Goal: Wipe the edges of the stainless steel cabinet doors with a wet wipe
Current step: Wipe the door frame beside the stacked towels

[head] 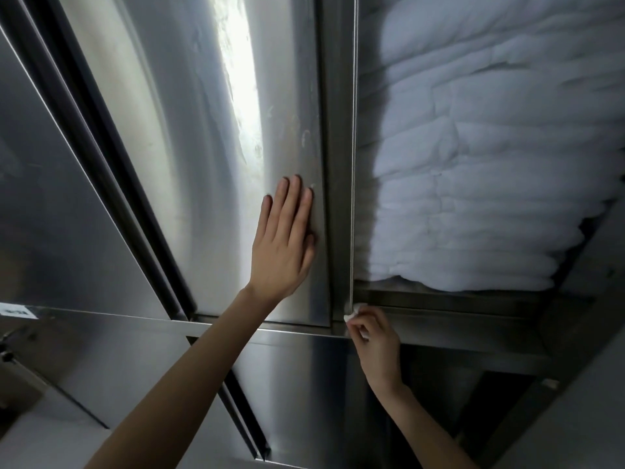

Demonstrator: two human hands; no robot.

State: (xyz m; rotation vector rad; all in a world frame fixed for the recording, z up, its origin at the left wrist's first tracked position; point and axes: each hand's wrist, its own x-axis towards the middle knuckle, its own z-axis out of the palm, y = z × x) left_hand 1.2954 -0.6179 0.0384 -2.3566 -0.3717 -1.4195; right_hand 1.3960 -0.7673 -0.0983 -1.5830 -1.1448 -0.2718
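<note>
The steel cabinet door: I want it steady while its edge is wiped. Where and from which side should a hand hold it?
No handle shows on the steel cabinet door; its face is flat. Probably press a flat palm near its right edge from the front, as the left hand does, leaving the edge free for the wet wipe.

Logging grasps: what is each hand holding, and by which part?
The right hand pinches the wet wipe by its bulk, tip sticking out. The left hand holds nothing, flat on the door.
</note>
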